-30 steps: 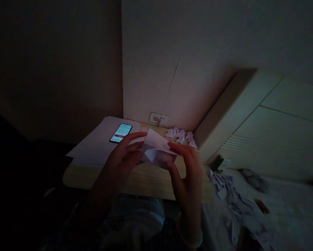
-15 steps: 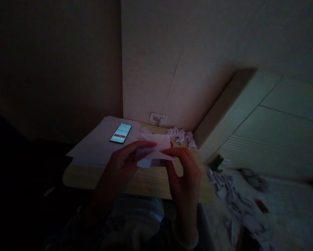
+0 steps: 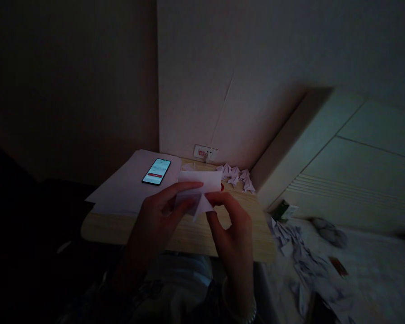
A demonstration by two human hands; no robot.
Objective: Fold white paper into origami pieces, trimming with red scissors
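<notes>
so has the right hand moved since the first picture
Yes: the right hand has shifted slightly left in the view, judged against the fixed wall socket.

You're in bedroom, by look of it; private home or guest room, can't tell you which. To your right, pale panelled headboard [image 3: 357,130] with grooved lines across it. Below headboard, light-covered bed [image 3: 384,274], papers [image 3: 300,252] strewn along near side. In front of you, small wooden table [image 3: 188,238] with rounded corner, set beside bed like nightstand. Low on plain wall [image 3: 195,90] behind table, household-type socket plate [image 3: 201,153]. Light dim all round you, no overhead glare.
</notes>
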